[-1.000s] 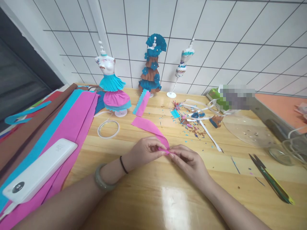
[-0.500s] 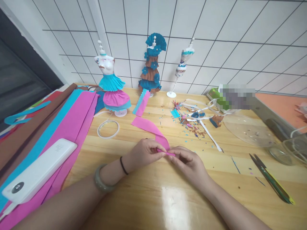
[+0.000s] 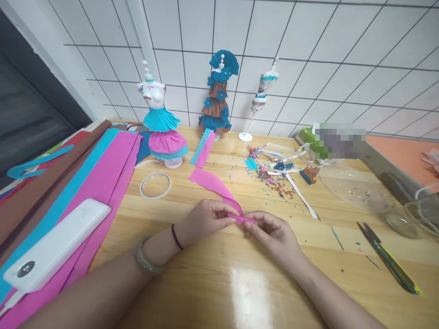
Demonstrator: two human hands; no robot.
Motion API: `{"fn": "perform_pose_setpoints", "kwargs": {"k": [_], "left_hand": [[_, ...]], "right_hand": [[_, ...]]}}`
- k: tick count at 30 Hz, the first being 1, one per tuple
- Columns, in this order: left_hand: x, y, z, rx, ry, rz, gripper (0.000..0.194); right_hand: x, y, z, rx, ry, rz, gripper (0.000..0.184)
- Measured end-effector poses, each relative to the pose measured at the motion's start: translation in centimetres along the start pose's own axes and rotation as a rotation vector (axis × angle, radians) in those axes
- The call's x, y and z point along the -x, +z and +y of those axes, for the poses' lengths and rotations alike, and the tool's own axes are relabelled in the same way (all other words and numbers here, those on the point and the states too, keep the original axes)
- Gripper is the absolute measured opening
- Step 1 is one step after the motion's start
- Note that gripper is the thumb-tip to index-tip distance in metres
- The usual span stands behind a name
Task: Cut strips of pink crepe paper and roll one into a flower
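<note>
A long pink crepe paper strip (image 3: 214, 183) curves across the wooden table toward me. Its near end is folded narrow and pinched between both hands. My left hand (image 3: 209, 215) grips the fold from the left, thumb and forefinger pressed together. From the right, my right hand (image 3: 270, 228) pinches the same folded end, a short way from the left fingertips. Beyond the strip lies a shorter pink and blue paper piece (image 3: 203, 148). A roll of double-sided tape (image 3: 155, 186) rests flat to the left of the strip.
Three small mannequins stand at the back: one in a blue and pink skirt (image 3: 163, 119), one in a teal and brown dress (image 3: 217, 103), one bare (image 3: 264, 89). Paper scraps (image 3: 274, 178) and thread snips (image 3: 387, 258) lie right. A white power bank (image 3: 58, 244) sits on coloured paper sheets (image 3: 106, 169).
Both hands remain pinched on the strip's end. The right fingers have shifted slightly right, and a little more of the folded pink edge shows between the hands.
</note>
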State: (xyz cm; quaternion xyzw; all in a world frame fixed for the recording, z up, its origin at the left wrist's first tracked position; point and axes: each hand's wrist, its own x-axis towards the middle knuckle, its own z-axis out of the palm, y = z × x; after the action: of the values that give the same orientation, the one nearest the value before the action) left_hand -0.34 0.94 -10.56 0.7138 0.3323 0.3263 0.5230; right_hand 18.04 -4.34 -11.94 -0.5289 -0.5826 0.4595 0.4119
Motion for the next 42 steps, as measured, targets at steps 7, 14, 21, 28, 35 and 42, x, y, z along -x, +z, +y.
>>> {"fn": "perform_pose_setpoints", "kwargs": {"k": [7,14,21,28,35,42], "left_hand": [[0.0,0.0,-1.1,0.153,-0.017,-0.013,0.014],[-0.1,-0.3,-0.7,0.235,-0.048,-0.026,0.017],[0.0,-0.5,-0.6,0.251,-0.04,-0.052,0.02],[0.0,-0.4,-0.7,0.205,-0.02,-0.048,0.021],[0.2,-0.5,-0.3,0.138,0.0,-0.073,0.025],[0.3,-0.4,0.3,0.169,-0.046,-0.099,0.014]], "right_hand": [[-0.1,-0.1,-0.6,-0.087,-0.017,0.028,0.021],[-0.2,-0.1,-1.0,-0.103,-0.012,0.051,0.023],[-0.1,-0.4,-1.2,-0.109,0.024,0.039,0.019],[-0.1,-0.7,-0.9,-0.13,0.041,-0.013,0.015],[-0.1,-0.8,-1.0,-0.134,0.052,-0.045,0.018],[0.0,0.0,-0.1,-0.03,-0.022,0.01,0.017]]}}
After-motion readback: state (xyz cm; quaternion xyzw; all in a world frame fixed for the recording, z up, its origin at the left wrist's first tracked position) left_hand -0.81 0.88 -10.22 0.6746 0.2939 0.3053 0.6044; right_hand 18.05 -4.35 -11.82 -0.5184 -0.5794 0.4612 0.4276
